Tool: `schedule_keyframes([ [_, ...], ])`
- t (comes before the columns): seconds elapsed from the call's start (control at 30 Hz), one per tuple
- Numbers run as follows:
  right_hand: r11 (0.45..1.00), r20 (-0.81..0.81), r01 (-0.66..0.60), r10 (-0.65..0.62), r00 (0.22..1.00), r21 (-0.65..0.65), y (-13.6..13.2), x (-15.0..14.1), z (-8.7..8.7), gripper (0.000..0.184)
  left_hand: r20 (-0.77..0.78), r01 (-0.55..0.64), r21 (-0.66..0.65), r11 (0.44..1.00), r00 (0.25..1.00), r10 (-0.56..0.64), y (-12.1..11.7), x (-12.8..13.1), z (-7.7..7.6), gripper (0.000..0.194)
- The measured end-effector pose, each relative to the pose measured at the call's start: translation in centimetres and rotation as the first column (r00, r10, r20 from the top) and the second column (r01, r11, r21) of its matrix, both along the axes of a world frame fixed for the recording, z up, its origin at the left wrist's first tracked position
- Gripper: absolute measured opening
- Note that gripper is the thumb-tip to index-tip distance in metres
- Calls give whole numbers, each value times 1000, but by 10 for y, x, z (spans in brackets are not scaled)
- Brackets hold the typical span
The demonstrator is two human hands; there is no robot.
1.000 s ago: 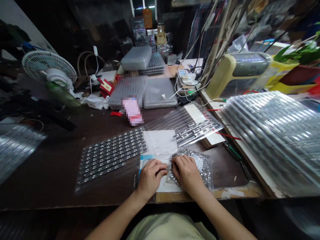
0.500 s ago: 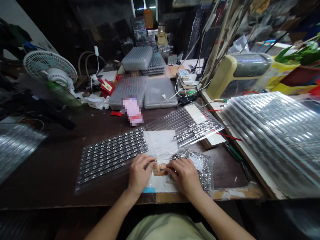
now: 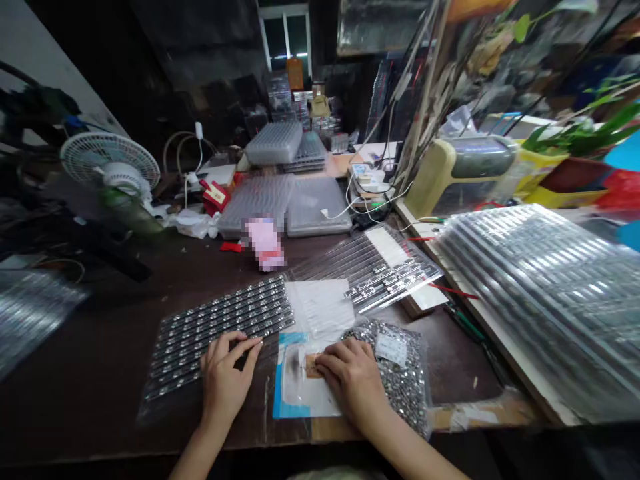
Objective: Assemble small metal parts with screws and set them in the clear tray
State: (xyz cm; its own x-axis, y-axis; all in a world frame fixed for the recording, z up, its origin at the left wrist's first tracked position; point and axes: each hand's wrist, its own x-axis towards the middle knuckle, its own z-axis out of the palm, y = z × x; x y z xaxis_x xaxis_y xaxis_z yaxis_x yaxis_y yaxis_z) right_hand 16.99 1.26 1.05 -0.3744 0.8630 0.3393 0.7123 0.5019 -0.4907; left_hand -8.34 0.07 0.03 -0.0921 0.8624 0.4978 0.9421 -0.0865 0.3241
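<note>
My left hand point(image 3: 227, 373) is at the lower right edge of a clear ribbed plastic tray point(image 3: 215, 320) filled with rows of small shiny metal pieces. Its thumb and index finger are pinched together; whatever is between them is too small to make out. My right hand point(image 3: 355, 380) has its fingers pressed together at a small brown block point(image 3: 313, 366) on a white sheet with blue edges point(image 3: 291, 408). Its fingertips hide anything they grip. Beside that hand lies a clear bag of loose small metal parts point(image 3: 407, 383) with a white label.
Behind the hands lies another clear tray point(image 3: 400, 273), partly filled. Stacked clear trays stand at right point(image 3: 535, 287) and at the back point(image 3: 320, 207). A fan point(image 3: 113, 163) is at left, and a cream-coloured machine point(image 3: 465, 173) is at right. Green-handled pliers point(image 3: 467, 323) lie by the board.
My left hand has moved left from the brown block to the filled tray's edge. My right hand stays by the block, fingers closer over it. The camera view has tilted up slightly.
</note>
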Motion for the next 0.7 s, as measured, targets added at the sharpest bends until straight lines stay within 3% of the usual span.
schedule_keyframes([
  [0.2, 1000, -6, 20, -20, 1000, 20, -2, -3, -3, 8, -80, -17, 3, 1000, 997, 18, -9, -9, 0, 13],
  [0.33, 997, 36, 62, -64, 997, 55, 0, 8, 1, 13, -56, 17, 17, 1000, 998, -16, 4, 5, 16, 15],
  [0.43, 983, 51, 147, -153, 987, 112, 4, 29, 10, 15, 13, 175, -7, 985, 984, -175, 40, 47, 35, 13],
  [0.53, 973, 83, 191, -203, 976, 132, 6, 49, 18, 12, 75, 374, -101, 922, 927, -368, 85, 106, 45, 10],
  [0.63, 976, 124, 170, -186, 975, 134, 5, 52, 19, 7, 125, 403, -175, 898, 914, -385, 118, 152, 46, 10],
  [0.7, 979, 150, 146, -167, 974, 141, 6, 47, 17, 3, 213, 413, -199, 889, 904, -372, 128, 163, 43, 8],
])
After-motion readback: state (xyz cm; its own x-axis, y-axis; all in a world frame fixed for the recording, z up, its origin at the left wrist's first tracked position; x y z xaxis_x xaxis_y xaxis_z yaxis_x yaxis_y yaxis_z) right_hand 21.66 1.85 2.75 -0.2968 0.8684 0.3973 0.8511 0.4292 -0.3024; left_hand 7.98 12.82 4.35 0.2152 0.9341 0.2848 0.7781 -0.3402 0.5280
